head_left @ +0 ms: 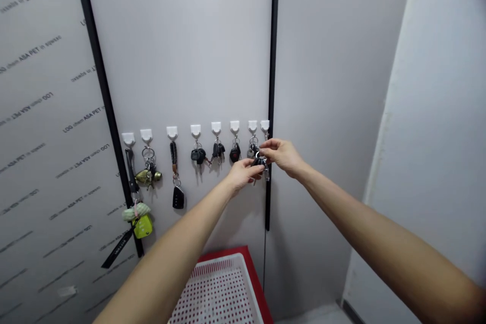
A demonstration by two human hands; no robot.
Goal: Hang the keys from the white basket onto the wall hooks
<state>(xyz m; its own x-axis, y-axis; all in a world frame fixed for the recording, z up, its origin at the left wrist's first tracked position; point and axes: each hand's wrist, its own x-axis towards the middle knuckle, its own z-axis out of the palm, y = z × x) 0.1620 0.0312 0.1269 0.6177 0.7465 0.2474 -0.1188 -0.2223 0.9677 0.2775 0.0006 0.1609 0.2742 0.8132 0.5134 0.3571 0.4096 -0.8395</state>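
Observation:
My left hand (243, 174) is closed on a bunch of keys (259, 162) with dark heads, in front of the right end of a row of hooks. Thumb and forefinger of my right hand (284, 156) pinch the bright key ring at the top of this bunch. Right behind my hands, more keys hang from the two rightmost white hooks (252, 125); my fingers partly cover them. Just left of my left hand a black car key (235, 153) hangs from its own hook. Whether the held bunch touches the keys behind it, I cannot tell.
Further left hang black-headed keys (198, 155), a car fob on a braided strap (178, 196), a brass-coloured fish-like charm (146, 177) and a yellow-green key case (143, 226). Below stands a white perforated basket (248, 283) on a red surface (261, 298). A wall (433, 111) rises at right.

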